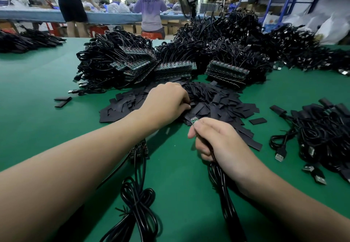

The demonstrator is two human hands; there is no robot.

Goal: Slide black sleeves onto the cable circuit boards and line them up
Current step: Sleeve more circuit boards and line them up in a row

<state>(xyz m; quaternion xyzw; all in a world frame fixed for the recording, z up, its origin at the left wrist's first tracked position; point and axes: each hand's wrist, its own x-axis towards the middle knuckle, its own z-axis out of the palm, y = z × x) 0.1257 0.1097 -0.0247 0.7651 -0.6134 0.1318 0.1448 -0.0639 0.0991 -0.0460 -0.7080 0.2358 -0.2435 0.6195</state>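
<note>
A sleeve heap is lying on the table, board stacks sitting behind, a cable pile lying right.

Left hand: reaches far over green table, fingers curled down into heap of black sleeves; grip on any single sleeve not discernible. Right hand: near heap's near edge, grips cable; circuit board protrudes above thumb and forefinger. Second tied cable bundle lies near, under left forearm. Far side: stacked boards with cables. Right: pile of sleeved cables. Left: two stray sleeves.
</note>
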